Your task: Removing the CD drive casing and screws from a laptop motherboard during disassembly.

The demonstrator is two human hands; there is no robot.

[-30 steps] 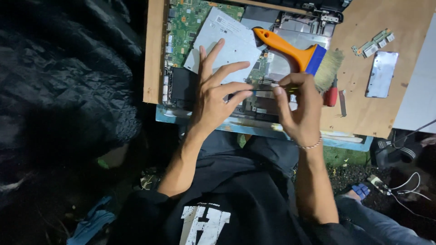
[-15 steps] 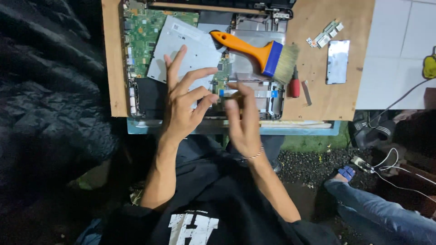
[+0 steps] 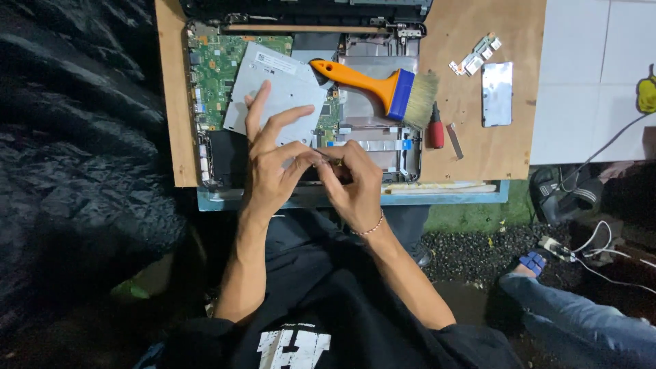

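Laptop (image 3: 301,102) unchanged; left hand (image 3: 273,164), right hand (image 3: 352,181) now pinching together one small part.

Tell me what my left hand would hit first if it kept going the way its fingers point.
Probably the grey metal drive: the left hand points up the board, fingertips already over its lower edge. Height above it is unclear.

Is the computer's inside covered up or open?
Open. The dismantled laptop base shows its bare green circuit board; an orange-handled paintbrush lies flat across it.
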